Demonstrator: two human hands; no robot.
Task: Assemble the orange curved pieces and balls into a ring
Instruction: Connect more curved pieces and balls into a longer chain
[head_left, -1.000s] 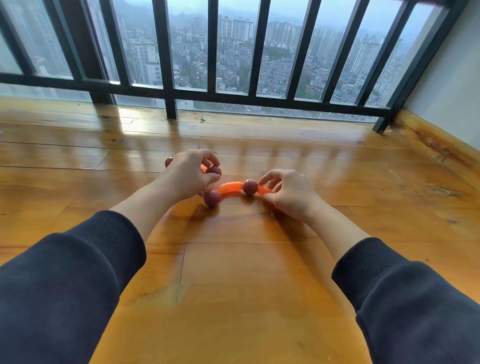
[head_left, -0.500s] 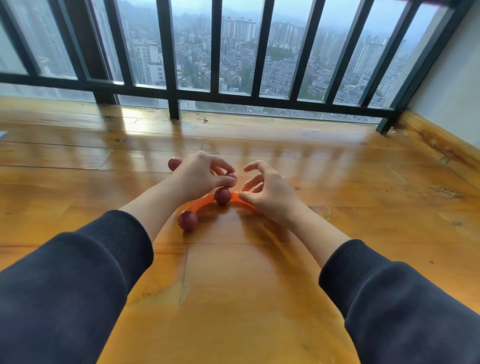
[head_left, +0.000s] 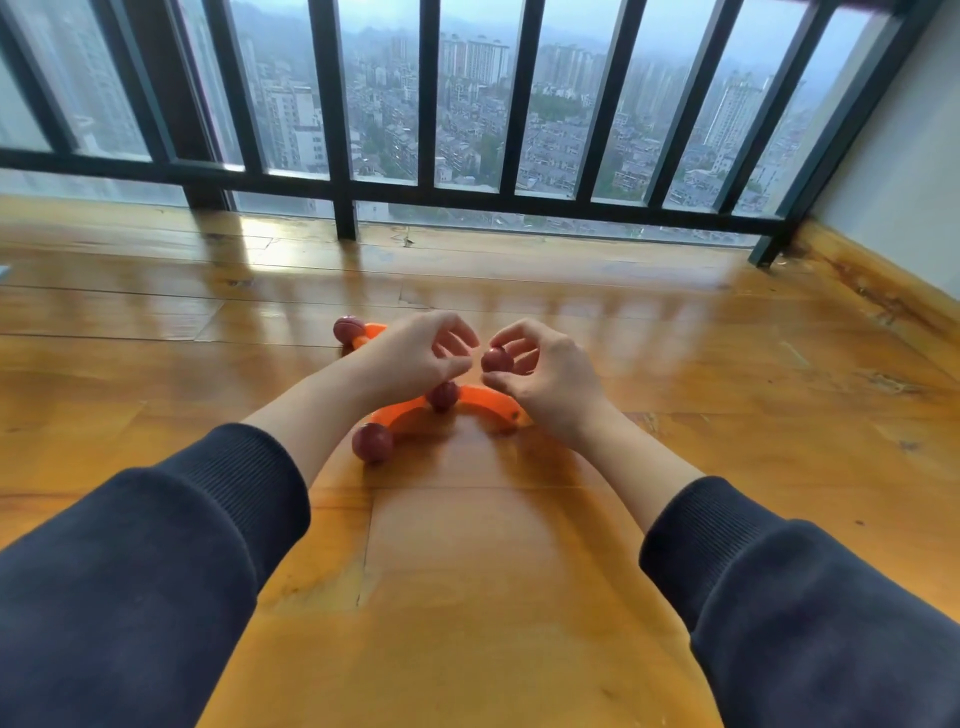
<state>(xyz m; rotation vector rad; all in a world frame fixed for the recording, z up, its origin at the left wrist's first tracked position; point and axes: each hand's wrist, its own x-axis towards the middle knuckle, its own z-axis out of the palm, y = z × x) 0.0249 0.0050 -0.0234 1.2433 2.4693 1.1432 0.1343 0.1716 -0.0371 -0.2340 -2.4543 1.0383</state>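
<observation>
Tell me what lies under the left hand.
Under the left hand, an orange piece with a ball on its end sticks out at the far side. The hand covers the rest of that piece, so its other end cannot be seen.

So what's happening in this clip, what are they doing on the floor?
A person is building a ring from orange curved pieces and dark red balls on a wooden floor. The right hand holds one loose ball in its fingertips, above the pieces. The left hand hovers beside it with fingers curled, apparently holding nothing. Below them lies a joined arc with a ball at its middle and another at its near end. A further piece with a ball shows behind the left hand. The ring is far from closed.
</observation>
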